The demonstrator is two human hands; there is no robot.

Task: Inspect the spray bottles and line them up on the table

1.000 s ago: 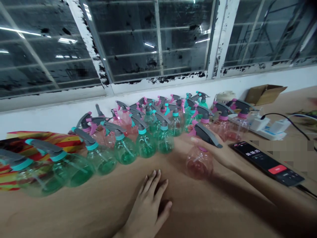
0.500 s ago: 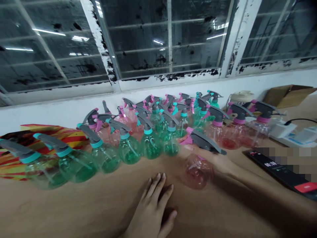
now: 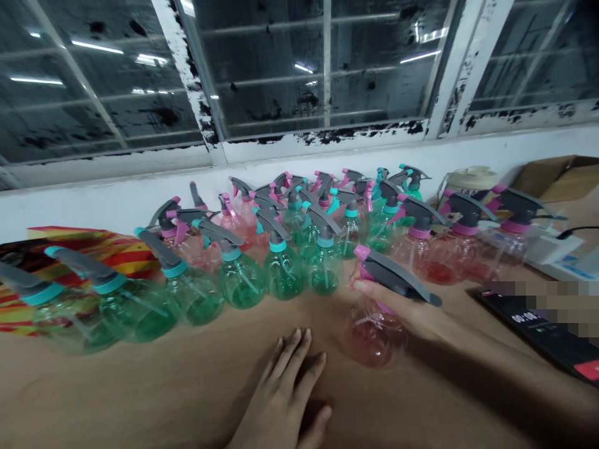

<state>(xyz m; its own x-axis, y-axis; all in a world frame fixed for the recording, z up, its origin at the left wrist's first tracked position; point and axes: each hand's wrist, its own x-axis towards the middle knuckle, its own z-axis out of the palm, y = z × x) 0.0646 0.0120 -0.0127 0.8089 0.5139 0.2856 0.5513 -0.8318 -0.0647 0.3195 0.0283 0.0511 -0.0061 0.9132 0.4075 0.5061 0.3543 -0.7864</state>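
My right hand (image 3: 402, 307) is wrapped round the neck of a pink spray bottle (image 3: 374, 333) with a grey trigger head (image 3: 397, 278), which stands on the brown table (image 3: 140, 399) in front of the rows. My left hand (image 3: 283, 396) lies flat on the table with its fingers stretched out, holding nothing, just left of that bottle. Behind them stand several green spray bottles (image 3: 283, 271) with teal collars, and several pink spray bottles (image 3: 421, 249) further right.
A black phone (image 3: 538, 327) showing a timer lies at the right. Behind it are a white power strip (image 3: 556, 249), a cardboard box (image 3: 556, 178) and a white lidded tub (image 3: 468, 181). A red and yellow striped cloth (image 3: 98, 252) lies at the left. A window wall (image 3: 290, 156) backs the table.
The view has shifted, so the phone and box slid right. My right hand has kept its grip and drawn the pink bottle slightly nearer. My left hand has stayed flat on the table.
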